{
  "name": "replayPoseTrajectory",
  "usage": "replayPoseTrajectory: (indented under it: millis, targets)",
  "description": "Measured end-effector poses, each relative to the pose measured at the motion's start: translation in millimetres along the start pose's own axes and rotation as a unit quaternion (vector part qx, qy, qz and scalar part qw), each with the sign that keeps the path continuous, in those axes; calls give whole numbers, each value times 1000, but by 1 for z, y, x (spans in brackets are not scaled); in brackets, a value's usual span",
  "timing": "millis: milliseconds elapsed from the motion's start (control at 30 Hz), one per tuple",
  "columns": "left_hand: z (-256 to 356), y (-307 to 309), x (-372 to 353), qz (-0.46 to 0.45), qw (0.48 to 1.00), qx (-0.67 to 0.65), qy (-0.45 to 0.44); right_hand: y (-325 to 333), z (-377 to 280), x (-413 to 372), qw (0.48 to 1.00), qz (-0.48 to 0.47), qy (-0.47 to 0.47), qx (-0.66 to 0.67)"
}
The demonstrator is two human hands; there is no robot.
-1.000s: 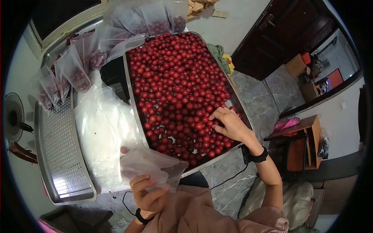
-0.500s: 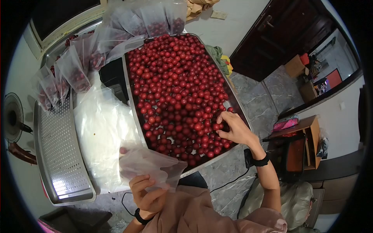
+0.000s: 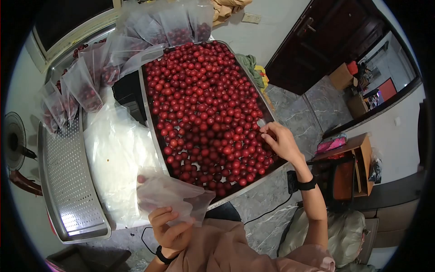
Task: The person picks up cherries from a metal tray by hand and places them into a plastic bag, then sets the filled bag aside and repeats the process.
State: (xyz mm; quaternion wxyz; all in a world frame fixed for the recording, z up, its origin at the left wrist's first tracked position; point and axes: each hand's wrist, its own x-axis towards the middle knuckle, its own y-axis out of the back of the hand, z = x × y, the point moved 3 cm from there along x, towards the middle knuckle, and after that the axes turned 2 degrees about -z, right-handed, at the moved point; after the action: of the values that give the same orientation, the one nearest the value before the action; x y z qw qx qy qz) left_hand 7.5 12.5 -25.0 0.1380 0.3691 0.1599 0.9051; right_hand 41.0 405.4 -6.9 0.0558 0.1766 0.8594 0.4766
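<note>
A large metal tray [image 3: 149,106] is heaped with round dark red fruits [image 3: 204,104]. At its right edge my right hand [image 3: 279,139] hovers over the fruits, thumb and forefinger brought close together; whatever may be between the fingertips is too small to make out. My left hand [image 3: 171,229] grips a clear plastic bag [image 3: 165,192] near the tray's lower left corner. One red fruit shows at the bag's far left end. Beside the tray lies a pile of empty clear bags [image 3: 120,149].
Filled bags of fruit [image 3: 179,34] stand behind the tray and at the upper left. A perforated metal tray [image 3: 72,181] lies at the left, near a fan [image 3: 16,138]. To the right are a dark door [image 3: 317,41] and a wooden shelf [image 3: 362,158].
My right hand has moved slightly right and up, away from the fruits towards the tray's edge. My left hand still holds the bag. The whole view has shifted slightly.
</note>
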Motion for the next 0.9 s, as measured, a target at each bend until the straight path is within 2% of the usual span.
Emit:
replayPoseTrajectory:
  millis: [133, 233, 367, 467, 567, 700, 900]
  targets:
    - [-1, 1, -2, 0, 1000, -3, 2, -10, 1, 15, 996, -30, -1, -87]
    - [-2, 1, -3, 4, 1000, -7, 5, -16, -4, 20, 995, -55, -17, -80]
    - [-3, 1, -4, 5, 1000, -5, 0, -18, -2, 26, 997, -11, -17, -79]
    - [-2, 1, -3, 3, 1000, -4, 2, -18, -12, 33, 1000, -17, 2, -14]
    - [-2, 1, -3, 7, 1000, -4, 1, -25, -17, 39, 992, -39, 114, -42]
    - [-2, 1, -4, 7, 1000, -5, 4, -32, -23, 43, 990, -81, 107, -43]
    - [-2, 1, -3, 7, 1000, -6, 3, -33, -24, 41, 985, -85, 132, -70]
